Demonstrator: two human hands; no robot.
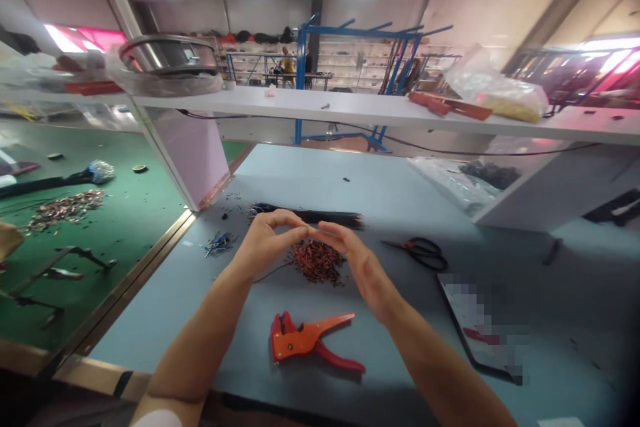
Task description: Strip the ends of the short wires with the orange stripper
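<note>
My left hand (270, 240) and my right hand (365, 270) meet at the fingertips, above a pile of small copper-and-black wire pieces (319, 263). Thumb and forefinger of the left pinch together; the right's fingers are pressed close, its thumb hidden. Anything between the fingertips is too small to make out. One thin dark wire (273, 271) shows beneath the left hand. Behind my hands lies a bundle of black wires (335, 219) with bare ends. Nearer to me rest orange-and-red wire strippers (300, 343), held by neither hand.
Black-handled scissors (425, 255) and a partly blurred tablet-like object (480, 327) lie to the right. Small blue scraps (219, 244) are at left. A white shelf (300, 101) spans the table's back. On the green table (145, 233) at left, another person's hand (9, 243) shows.
</note>
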